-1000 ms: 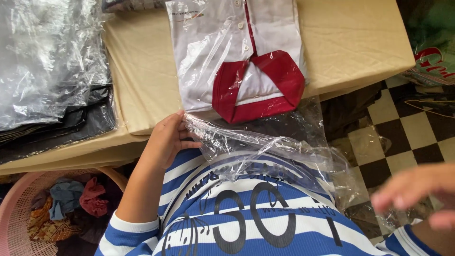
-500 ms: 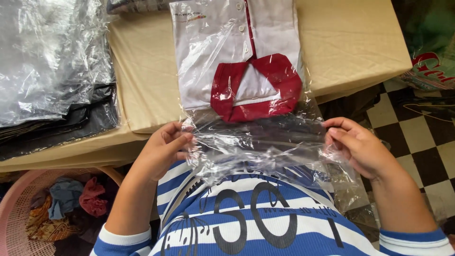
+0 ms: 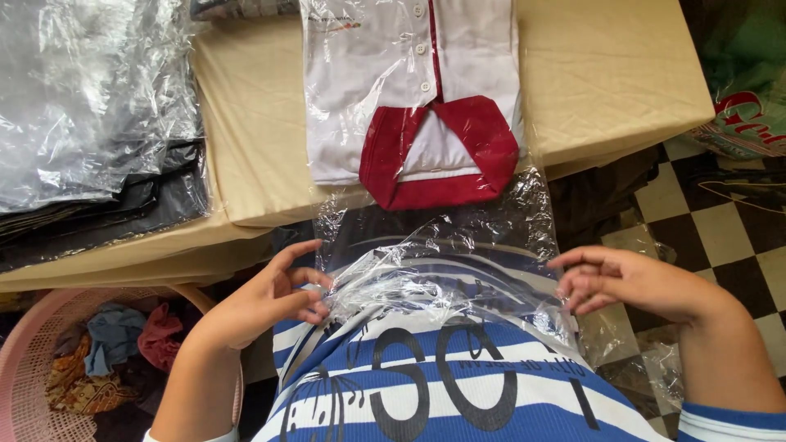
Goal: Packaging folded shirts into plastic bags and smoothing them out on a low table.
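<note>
The left hand (image 3: pixel 274 295) pinches the left edge of a clear plastic bag (image 3: pixel 434 254) between thumb and fingertips, and the right hand (image 3: pixel 626 282) pinches the bag's right edge the same way. The loose open end of the bag sags between the two hands, against the person's blue-and-white striped shirt (image 3: pixel 442 376). Just beyond the hands, the far part of the bag holds a folded white polo shirt with a red collar (image 3: pixel 413 98), which lies on a tan cloth-covered table (image 3: pixel 606 74). Beyond and to the left of the left hand sits a stack of clear-bagged dark garments (image 3: pixel 90 123). Below the left forearm stands a pink basket (image 3: pixel 33 344) of cloth scraps. A checkered floor (image 3: pixel 720 221) shows beyond the right hand.
</note>
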